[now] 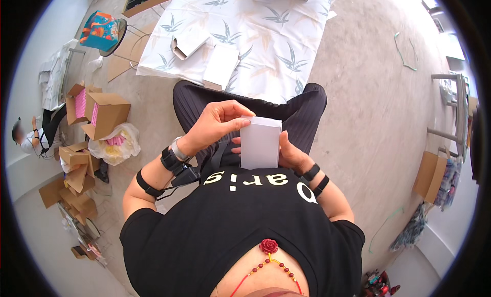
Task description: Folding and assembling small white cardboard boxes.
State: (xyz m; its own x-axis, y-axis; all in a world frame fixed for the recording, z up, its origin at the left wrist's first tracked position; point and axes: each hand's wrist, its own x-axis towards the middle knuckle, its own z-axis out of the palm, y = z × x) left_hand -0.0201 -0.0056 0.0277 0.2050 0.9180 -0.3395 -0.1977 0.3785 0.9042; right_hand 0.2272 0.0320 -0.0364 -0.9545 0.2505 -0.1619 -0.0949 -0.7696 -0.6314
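A long white box [260,143] stands upright over my lap, close to my chest. My left hand [221,122] pinches its upper left corner between thumb and fingertips. Around the box's lower right side wraps my right hand [291,152], thumb on the edge; some of its fingertips show past the left side. The box's bottom end is hidden against my shirt. On the patterned tablecloth [266,46] in front of me lie an open white box [189,45] and a flat white box [221,64].
To the left, opened cardboard boxes [110,110] and a plastic bag [116,143] with pink and yellow contents lie on the floor. A stool [115,39] carries a colourful bag [99,31]. Another person [36,136] is at the far left. A metal rack [450,108] stands right.
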